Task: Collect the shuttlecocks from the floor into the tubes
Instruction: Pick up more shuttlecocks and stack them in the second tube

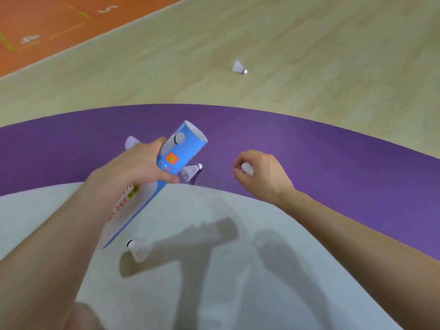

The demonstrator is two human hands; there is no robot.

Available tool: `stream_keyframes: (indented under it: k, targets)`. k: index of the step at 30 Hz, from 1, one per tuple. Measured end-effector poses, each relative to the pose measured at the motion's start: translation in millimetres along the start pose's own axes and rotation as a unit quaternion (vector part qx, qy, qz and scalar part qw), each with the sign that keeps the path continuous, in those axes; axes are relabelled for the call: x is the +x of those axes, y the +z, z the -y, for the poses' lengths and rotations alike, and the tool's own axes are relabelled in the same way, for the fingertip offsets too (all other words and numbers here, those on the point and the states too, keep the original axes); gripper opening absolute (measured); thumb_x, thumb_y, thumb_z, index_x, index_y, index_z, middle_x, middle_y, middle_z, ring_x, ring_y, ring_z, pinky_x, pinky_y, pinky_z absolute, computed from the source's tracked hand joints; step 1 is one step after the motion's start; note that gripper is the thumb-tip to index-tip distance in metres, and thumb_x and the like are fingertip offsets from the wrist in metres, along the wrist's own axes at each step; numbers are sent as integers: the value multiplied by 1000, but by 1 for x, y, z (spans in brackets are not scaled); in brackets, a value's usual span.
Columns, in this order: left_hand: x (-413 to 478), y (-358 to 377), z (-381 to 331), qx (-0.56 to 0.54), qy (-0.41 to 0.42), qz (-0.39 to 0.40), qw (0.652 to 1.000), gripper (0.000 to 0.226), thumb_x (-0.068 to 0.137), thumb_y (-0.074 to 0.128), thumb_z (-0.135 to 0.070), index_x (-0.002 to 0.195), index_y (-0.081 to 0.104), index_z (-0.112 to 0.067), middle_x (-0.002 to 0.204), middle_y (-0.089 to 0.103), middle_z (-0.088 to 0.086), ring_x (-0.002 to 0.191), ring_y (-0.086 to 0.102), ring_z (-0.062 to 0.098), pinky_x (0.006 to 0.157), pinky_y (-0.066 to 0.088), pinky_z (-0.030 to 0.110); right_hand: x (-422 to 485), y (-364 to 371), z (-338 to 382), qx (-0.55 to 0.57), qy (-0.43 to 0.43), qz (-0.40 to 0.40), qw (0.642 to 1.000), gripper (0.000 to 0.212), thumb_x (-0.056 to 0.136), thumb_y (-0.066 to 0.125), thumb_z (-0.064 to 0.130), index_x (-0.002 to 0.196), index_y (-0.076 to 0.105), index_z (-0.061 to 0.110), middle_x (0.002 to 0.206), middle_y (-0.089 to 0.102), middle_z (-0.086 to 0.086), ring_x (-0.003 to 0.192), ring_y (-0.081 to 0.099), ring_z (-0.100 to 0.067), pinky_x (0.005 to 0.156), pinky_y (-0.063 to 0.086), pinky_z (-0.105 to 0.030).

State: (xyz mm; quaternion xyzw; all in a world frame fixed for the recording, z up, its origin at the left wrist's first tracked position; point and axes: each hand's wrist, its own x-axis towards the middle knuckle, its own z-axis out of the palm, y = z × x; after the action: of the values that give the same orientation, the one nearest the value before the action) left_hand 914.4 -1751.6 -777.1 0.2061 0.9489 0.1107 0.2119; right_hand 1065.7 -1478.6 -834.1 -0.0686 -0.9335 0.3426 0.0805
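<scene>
- The right hand (259, 173) is curled closed around a white shuttlecock (247, 169), of which only a small patch shows between the fingers; which end leads cannot be told.
- The left hand (145, 164) is wrapped around a blue-and-white tube (181, 151), thumb on the near side, gripping it in its upper part.
- The tube's long axis runs from about seven o'clock, low beside the left forearm, up to one o'clock, where its open mouth (196, 131) is tilted up and away from the person.
- From the right hand, that open mouth lies toward ten o'clock, apart from it; the loaded hand looks to be the one that must travel across, and the shuttlecock would need lining up with the slanted axis to slide in.
- A loose shuttlecock (191, 171) lies on the purple band just beside the tube, at the left hand's three o'clock, between the two hands.
- Another (139, 250) rests on the pale floor near the tube's lower end, toward six o'clock.
- One more (131, 142) peeks out behind the left hand at eleven o'clock.
- A far shuttlecock (239, 67) sits on the wood floor, well apart at twelve o'clock.
</scene>
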Motion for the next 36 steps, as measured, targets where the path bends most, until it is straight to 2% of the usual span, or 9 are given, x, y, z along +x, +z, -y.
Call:
stream_keyframes:
  k: [5, 8, 14, 17, 21, 25, 29, 33, 36]
  targets:
    - [-24, -15, 74, -22, -68, 18, 997, 86, 71, 97, -58, 138, 49, -34, 121, 69, -9, 107, 68, 21, 96, 57, 45, 5, 80, 20, -60, -50, 121, 990, 16, 94, 69, 39, 103, 73, 26, 102, 68, 7, 97, 63, -23, 82, 49, -35]
    - [-40, -6, 117, -31, -100, 31, 994, 88, 74, 98, -53, 143, 47, -34, 121, 68, -10, 107, 66, 21, 90, 53, 39, 8, 134, 41, -88, -86, 181, 976, 25, 94, 70, 41, 113, 74, 25, 108, 70, 3, 106, 64, -24, 88, 52, -38]
    - [-61, 15, 190, -37, -152, 55, 986, 76, 71, 100, -53, 127, 52, -34, 114, 70, -9, 94, 66, 12, 76, 53, 36, 8, 224, 74, -98, -102, 265, 954, 29, 92, 68, 40, 116, 72, 25, 112, 68, 4, 111, 60, -23, 89, 50, -37]
    - [-63, 22, 205, -51, -151, 61, 985, 79, 72, 99, -53, 133, 51, -38, 115, 71, -9, 95, 69, 15, 79, 58, 38, 3, 263, 87, -106, -109, 294, 944, 30, 92, 66, 34, 120, 71, 24, 116, 67, 1, 115, 59, -25, 89, 50, -37]
    - [-57, 29, 211, -54, -140, 72, 986, 79, 71, 99, -54, 131, 50, -38, 115, 70, -11, 99, 68, 16, 88, 60, 43, -3, 310, 91, -144, -116, 323, 928, 40, 90, 69, 32, 129, 67, 22, 123, 64, -2, 118, 57, -28, 90, 50, -40]
    - [-48, 31, 203, -52, -114, 62, 990, 81, 71, 99, -55, 133, 52, -33, 115, 69, -10, 101, 68, 17, 94, 61, 45, -10, 342, 87, -158, -119, 296, 935, 20, 95, 58, 26, 108, 70, 17, 108, 65, -3, 108, 59, -30, 76, 49, -38]
    - [-40, 36, 195, -39, -94, 56, 993, 79, 70, 99, -55, 130, 52, -33, 112, 70, -8, 98, 67, 16, 91, 61, 45, -2, 309, 82, -92, -103, 248, 959, 21, 95, 55, 27, 103, 73, 20, 102, 67, -1, 101, 61, -28, 77, 52, -39]
    - [-31, 45, 177, -27, -73, 66, 995, 82, 69, 100, -53, 131, 52, -33, 113, 71, -7, 97, 67, 17, 90, 59, 44, 17, 201, 70, -12, -67, 175, 982, 11, 94, 63, 30, 96, 72, 24, 96, 71, 6, 91, 64, -22, 80, 53, -38]
    - [-17, 45, 146, -6, -38, 79, 996, 73, 69, 100, -54, 123, 52, -39, 111, 72, -9, 95, 68, 16, 87, 59, 43, 31, 108, 57, 24, -58, 84, 994, 6, 93, 69, 20, 95, 73, 23, 97, 76, 6, 87, 66, -16, 81, 51, -29]
